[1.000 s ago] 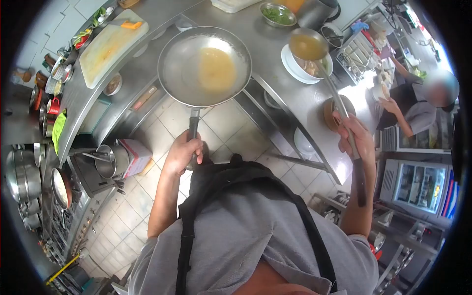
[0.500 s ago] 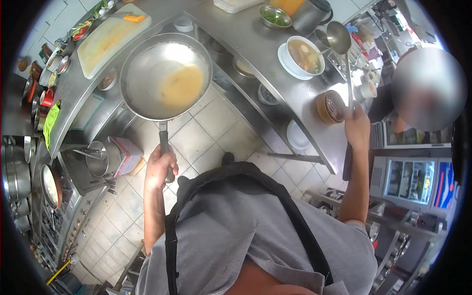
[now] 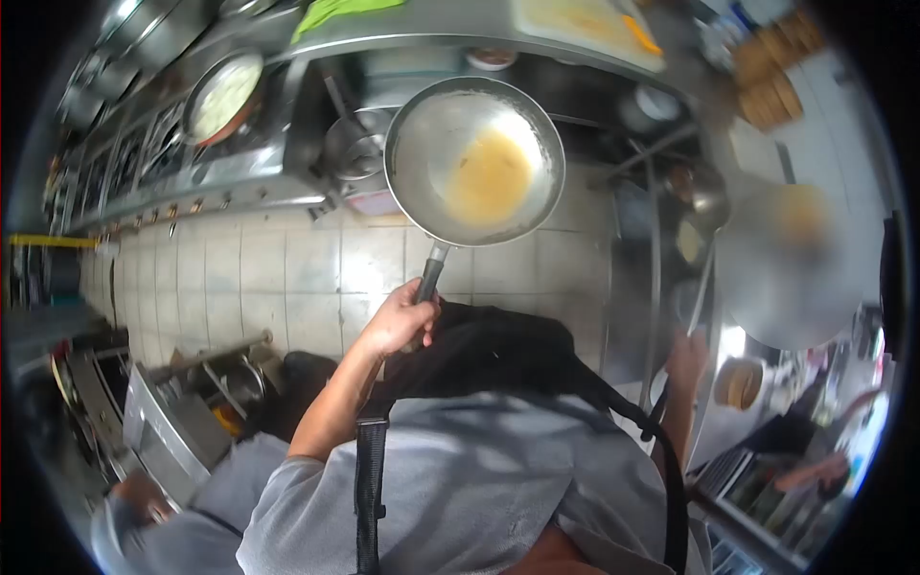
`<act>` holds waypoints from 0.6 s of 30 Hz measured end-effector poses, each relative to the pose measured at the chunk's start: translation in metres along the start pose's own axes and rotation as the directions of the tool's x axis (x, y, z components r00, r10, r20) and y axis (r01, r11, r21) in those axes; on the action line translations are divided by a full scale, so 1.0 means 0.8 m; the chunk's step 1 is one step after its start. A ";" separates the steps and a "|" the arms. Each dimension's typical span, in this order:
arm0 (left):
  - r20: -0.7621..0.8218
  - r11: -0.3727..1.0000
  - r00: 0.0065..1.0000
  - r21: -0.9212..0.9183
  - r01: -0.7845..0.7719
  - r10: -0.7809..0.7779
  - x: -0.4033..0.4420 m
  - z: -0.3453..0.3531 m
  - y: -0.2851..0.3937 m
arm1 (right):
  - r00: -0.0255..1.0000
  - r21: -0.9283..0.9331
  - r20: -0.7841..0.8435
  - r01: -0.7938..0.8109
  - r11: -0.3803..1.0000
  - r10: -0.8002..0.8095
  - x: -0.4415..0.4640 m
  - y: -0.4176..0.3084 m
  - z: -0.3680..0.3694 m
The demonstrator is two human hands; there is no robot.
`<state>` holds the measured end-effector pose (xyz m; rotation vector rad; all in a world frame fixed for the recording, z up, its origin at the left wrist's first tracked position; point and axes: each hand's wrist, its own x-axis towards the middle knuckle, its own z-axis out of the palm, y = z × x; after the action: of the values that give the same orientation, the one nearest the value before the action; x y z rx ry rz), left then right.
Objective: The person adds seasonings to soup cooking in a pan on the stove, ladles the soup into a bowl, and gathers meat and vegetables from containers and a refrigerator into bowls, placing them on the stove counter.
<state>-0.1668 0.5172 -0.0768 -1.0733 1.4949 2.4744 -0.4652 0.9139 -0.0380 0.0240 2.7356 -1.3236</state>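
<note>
My left hand (image 3: 406, 318) is closed around the black handle of a frying pan (image 3: 417, 158), which is held out over the tiled floor. A shallow pool of yellowish-brown liquid (image 3: 494, 182) lies in the pan. On the right, my right hand (image 3: 685, 360), somewhat blurred, grips the long handle of a ladle (image 3: 709, 198). Its bowl points away from me, beside the metal counter; what is in it I cannot make out. A round steamer basket (image 3: 740, 383) stands on the counter to the right of this hand.
A stove (image 3: 259, 182) at the left bears a pan of white food (image 3: 228, 101). A green cloth (image 3: 340, 13) and a cutting board (image 3: 585, 24) lie on the far counter. One person (image 3: 206, 498) is close behind at lower left; another person's arm (image 3: 810, 471) shows at right.
The view has swung left towards the stove, and my body has turned with the pan and ladle still in my hands. The soup bowl is no longer visible; a person appears at lower left.
</note>
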 end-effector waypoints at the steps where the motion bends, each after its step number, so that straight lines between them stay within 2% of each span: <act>1: -0.037 0.999 0.999 -0.032 0.008 -0.009 -0.010 -0.022 -0.008 | 0.997 -0.020 0.076 0.029 0.999 -0.027 -0.006 0.004 0.025; 2: -0.058 0.999 0.998 -0.047 0.012 -0.015 -0.027 -0.041 -0.016 | 0.993 -0.047 0.117 0.027 0.999 -0.021 -0.019 0.008 0.042; 4: -0.117 0.996 0.993 -0.089 -0.007 -0.004 -0.051 -0.071 -0.021 | 0.948 -0.102 0.316 0.074 0.992 -0.038 -0.024 -0.019 0.092; 5: -0.139 0.996 0.990 -0.082 -0.042 0.030 -0.061 -0.088 -0.028 | 0.939 -0.094 0.336 0.106 0.990 -0.069 -0.021 -0.032 0.125; 7: -0.208 0.988 0.977 -0.139 -0.073 0.043 -0.080 -0.112 -0.045 | 0.856 -0.110 0.505 0.188 0.976 -0.108 -0.027 -0.048 0.172; 9: -0.284 0.973 0.959 -0.214 -0.080 0.016 -0.094 -0.130 -0.055 | 0.790 -0.281 0.603 0.339 0.898 -0.109 -0.014 -0.075 0.229; 11: -0.346 0.957 0.938 -0.277 -0.086 -0.016 -0.104 -0.146 -0.053 | 0.675 -0.227 0.687 0.551 0.804 -0.269 -0.018 -0.136 0.287; 13: -0.436 0.918 0.900 -0.349 -0.190 0.021 -0.110 -0.160 -0.048 | 0.635 -0.257 0.742 0.566 0.783 -0.215 -0.022 -0.191 0.356; 15: -0.523 0.898 0.852 -0.382 -0.219 -0.014 -0.115 -0.175 -0.038 | 0.546 -0.160 0.825 0.469 0.868 -0.143 0.004 -0.189 0.448; 16: -0.547 0.892 0.837 -0.378 -0.248 0.001 -0.120 -0.183 -0.033 | 0.531 -0.157 0.836 0.473 0.867 -0.139 0.005 -0.206 0.481; 18: -0.597 0.882 0.802 -0.360 -0.304 0.033 -0.119 -0.209 -0.015 | 0.511 -0.334 0.858 0.491 0.804 0.045 0.001 -0.254 0.555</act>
<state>-0.0013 0.4180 -0.0785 -2.0115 1.1764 2.8616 -0.4401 0.4403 -0.1529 -0.8468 2.1089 -0.2895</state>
